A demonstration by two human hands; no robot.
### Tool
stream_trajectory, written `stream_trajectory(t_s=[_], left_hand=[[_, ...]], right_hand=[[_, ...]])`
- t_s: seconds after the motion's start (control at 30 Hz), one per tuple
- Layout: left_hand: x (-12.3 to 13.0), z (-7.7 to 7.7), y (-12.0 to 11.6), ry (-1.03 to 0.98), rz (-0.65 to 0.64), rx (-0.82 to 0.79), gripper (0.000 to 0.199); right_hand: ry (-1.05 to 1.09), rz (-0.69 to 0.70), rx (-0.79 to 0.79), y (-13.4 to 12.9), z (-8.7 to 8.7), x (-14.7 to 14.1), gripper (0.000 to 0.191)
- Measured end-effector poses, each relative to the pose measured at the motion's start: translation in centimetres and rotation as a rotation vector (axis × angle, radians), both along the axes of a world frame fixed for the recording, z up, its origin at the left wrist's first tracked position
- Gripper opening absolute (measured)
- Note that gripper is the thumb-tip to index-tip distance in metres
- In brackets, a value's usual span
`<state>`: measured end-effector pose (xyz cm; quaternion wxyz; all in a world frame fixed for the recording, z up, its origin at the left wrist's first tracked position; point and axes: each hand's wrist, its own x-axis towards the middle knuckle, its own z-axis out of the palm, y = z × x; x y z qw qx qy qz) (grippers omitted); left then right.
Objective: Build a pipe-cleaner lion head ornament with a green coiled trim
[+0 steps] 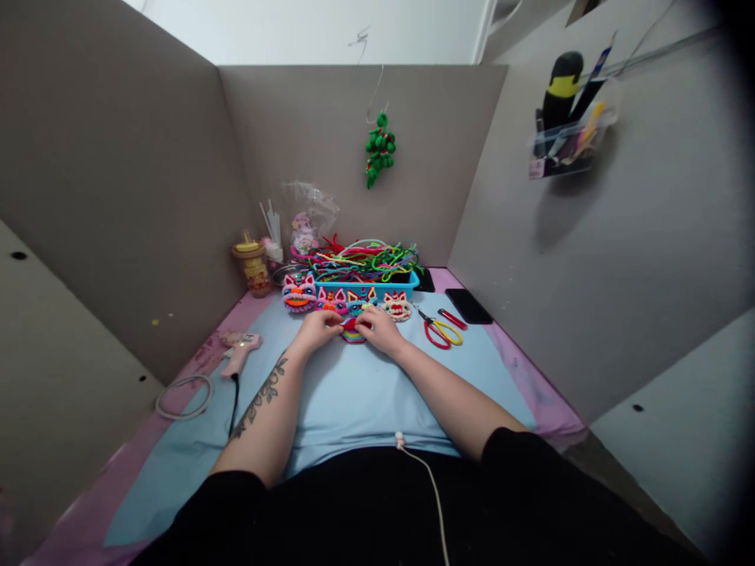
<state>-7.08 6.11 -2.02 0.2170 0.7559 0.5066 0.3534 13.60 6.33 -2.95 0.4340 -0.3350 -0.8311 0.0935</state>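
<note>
A small piece in red, yellow and blue stripes (353,336) lies on the light blue cloth between my hands. My left hand (320,328) pinches its left edge with closed fingers. My right hand (379,327) has its fingertips closed on the red upper part of the same piece. Just beyond my hands several colourful fuzzy animal faces stand in a row, among them a pink and purple one (299,293) at the left and a white and red one (397,306) at the right.
Behind the faces is a blue basket (369,288) of fuzzy stems. Scissors (437,333), a red cutter (452,318) and a black phone (468,306) lie right. A pink glue gun (240,354), its cable and a cup (253,269) are left. Grey panels surround the table.
</note>
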Motion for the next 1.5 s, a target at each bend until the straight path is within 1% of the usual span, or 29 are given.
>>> stream_trajectory(t_s=[0.07, 0.13, 0.23, 0.3, 0.5, 0.77, 0.9, 0.97, 1.07, 1.13, 1.33, 1.5], left_hand=[[0.1, -0.3, 0.0, 0.087, -0.019, 0.023, 0.023], [0.1, -0.6, 0.1, 0.136, -0.009, 0.040, 0.027], [0.1, -0.9, 0.3, 0.112, -0.033, 0.013, 0.036], [0.2, -1.1, 0.5, 0.093, -0.054, -0.006, 0.037], [0.6, -1.2, 0.6, 0.130, -0.029, -0.001, 0.031], [1.0, -0.6, 0.2, 0.141, 0.058, -0.028, 0.024], [0.9, -0.7, 0.3, 0.134, 0.076, -0.051, 0.022], [0.7, -1.0, 0.5, 0.096, 0.066, -0.073, 0.023], [0.2, -1.3, 0.8, 0.020, -0.008, -0.126, 0.027], [-0.1, -1.2, 0.8, 0.003, -0.033, -0.145, 0.026], [0.0, -0.4, 0.2, 0.114, 0.020, -0.086, 0.017], [0.3, -0.3, -0.1, 0.133, 0.051, -0.050, 0.015]], right_hand=[[0.004, -0.002, -0.009, 0.0, 0.1, 0.0, 0.008], [0.007, -0.003, -0.014, -0.1, 0.1, -0.1, 0.009], [0.010, 0.002, -0.020, -0.2, 0.3, -0.1, 0.008], [0.016, 0.011, -0.037, -0.2, 0.2, -0.1, 0.008], [0.077, 0.048, -0.106, -0.3, 0.0, -0.1, 0.010], [0.101, 0.057, -0.116, -0.3, -0.1, -0.2, 0.009], [0.109, 0.065, -0.121, -0.3, -0.2, -0.2, 0.008], [0.112, 0.064, -0.117, -0.3, -0.2, -0.2, 0.008], [0.112, 0.060, -0.116, -0.2, -0.2, -0.2, 0.008], [0.106, 0.061, -0.117, -0.2, -0.2, -0.1, 0.009], [0.098, 0.052, -0.113, -0.2, -0.2, -0.2, 0.007], [0.094, 0.050, -0.114, -0.2, -0.1, -0.1, 0.008]])
